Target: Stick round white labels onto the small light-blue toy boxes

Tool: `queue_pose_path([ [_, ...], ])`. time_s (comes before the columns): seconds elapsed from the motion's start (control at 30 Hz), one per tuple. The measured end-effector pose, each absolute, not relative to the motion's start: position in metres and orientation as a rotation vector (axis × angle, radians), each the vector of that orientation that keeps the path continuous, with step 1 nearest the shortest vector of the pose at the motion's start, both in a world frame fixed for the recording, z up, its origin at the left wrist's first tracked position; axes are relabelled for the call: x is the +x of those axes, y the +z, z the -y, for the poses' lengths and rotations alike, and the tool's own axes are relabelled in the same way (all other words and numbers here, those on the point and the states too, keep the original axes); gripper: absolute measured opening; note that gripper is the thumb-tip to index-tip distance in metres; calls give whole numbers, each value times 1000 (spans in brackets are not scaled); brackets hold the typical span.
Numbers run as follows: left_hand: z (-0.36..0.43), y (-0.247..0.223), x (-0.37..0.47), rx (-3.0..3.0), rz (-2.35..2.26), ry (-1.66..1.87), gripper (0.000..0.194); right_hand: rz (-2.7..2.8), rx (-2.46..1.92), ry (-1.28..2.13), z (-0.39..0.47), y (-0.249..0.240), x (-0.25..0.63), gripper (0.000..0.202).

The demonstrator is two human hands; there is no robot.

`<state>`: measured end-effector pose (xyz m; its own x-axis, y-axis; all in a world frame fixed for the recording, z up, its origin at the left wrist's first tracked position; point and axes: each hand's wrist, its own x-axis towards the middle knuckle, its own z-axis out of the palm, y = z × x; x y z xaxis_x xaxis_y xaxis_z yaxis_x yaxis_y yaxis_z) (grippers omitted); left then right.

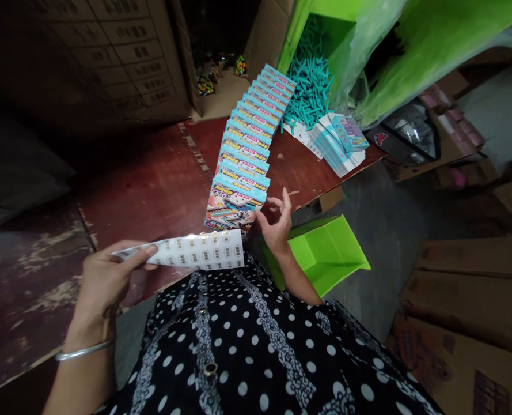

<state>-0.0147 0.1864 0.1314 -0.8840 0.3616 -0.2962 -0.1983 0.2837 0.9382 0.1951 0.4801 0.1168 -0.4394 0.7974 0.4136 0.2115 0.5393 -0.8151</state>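
Note:
My left hand pinches the left end of a white sticker sheet printed with rows of small round labels. The sheet lies level in front of my body, below a long overlapping row of colourful boxes with light blue edges. My right hand is at the right edge of the nearest box, which is marked "DIY". Its thumb is at the box's edge, touching or very near it, and its fingers are curved and apart. I see nothing held in it.
The boxes stand on a worn red table. Turquoise sticks spill from a green bin behind them, beside stacked flat cartons. A green container is below the table's right edge. Cardboard boxes stand at right.

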Motion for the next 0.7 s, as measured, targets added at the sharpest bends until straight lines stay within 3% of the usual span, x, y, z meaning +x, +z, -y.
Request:
queue_pose_path([
  [0.13,-187,134,-14,183,-2129,1601,33,2156,-647,580,-484,127,195,101],
  [0.7,-189,138,-4,137,-2073,1600,39,2118,-291,533,-457,129,199,83],
])
